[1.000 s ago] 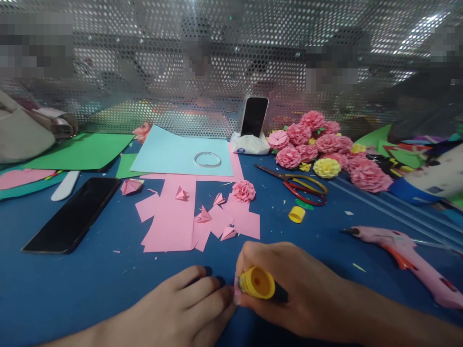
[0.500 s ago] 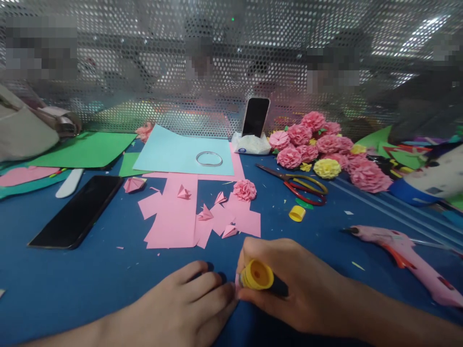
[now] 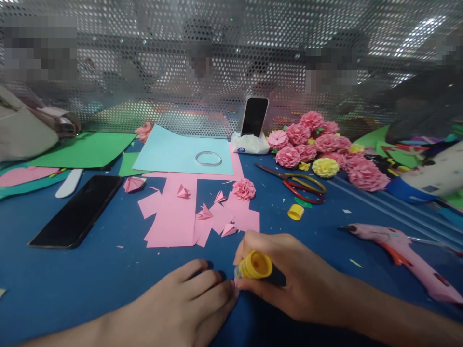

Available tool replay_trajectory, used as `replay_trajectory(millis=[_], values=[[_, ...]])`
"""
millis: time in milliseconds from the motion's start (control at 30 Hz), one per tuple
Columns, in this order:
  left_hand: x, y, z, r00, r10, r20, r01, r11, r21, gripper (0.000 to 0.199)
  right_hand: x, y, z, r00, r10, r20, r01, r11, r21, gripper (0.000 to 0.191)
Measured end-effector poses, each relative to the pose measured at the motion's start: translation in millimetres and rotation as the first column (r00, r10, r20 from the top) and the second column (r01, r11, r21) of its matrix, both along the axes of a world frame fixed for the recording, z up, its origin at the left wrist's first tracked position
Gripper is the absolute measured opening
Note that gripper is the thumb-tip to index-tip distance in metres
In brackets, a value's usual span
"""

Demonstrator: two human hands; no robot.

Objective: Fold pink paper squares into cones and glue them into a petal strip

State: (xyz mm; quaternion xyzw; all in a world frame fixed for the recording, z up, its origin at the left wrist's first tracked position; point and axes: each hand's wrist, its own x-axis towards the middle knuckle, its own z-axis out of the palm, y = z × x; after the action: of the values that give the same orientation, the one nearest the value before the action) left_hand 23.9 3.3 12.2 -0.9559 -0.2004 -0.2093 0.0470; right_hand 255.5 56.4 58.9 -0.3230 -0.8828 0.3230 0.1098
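Note:
My right hand [image 3: 285,274] is wrapped round a yellow glue stick [image 3: 257,265], its base tilted up toward me and its other end pointing down left. Under that end a sliver of a pink paper piece [image 3: 236,284] shows at my left fingertips. My left hand [image 3: 198,294] rests on the blue table with fingers together and bent, pressed on the paper, most of which they hide. Ahead lie pink paper sheets [image 3: 177,217], a folded pink petal [image 3: 229,229] and a pink paper flower [image 3: 244,189]. The yellow cap [image 3: 295,212] lies to the right.
Scissors [image 3: 302,183] and a pink hot glue gun [image 3: 401,250] lie to the right. Pink paper flowers [image 3: 300,134] are heaped behind. A phone [image 3: 75,212] lies left; another phone [image 3: 254,117] stands against a perforated metal screen [image 3: 144,96]. Light blue paper [image 3: 173,152] bears a bracelet [image 3: 209,158].
My right hand and the glue stick have shifted slightly up and left over the pink paper. My left hand stays nearly still.

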Motion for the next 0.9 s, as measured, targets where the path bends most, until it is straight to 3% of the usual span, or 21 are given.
replay_trajectory(millis=[300,900], values=[[0,0,0.4,1.0,0.014,0.01,-0.014,1.0,0.017,0.038,0,0,4.9,0.999,0.003,0.042,-0.003,1.0,0.0,0.015],[0,1,2.1,1.0,0.016,-0.009,-0.016,1.0,0.012,0.036,3,-3,-6.4,0.994,0.068,-0.084,-0.066,0.998,0.022,0.014]])
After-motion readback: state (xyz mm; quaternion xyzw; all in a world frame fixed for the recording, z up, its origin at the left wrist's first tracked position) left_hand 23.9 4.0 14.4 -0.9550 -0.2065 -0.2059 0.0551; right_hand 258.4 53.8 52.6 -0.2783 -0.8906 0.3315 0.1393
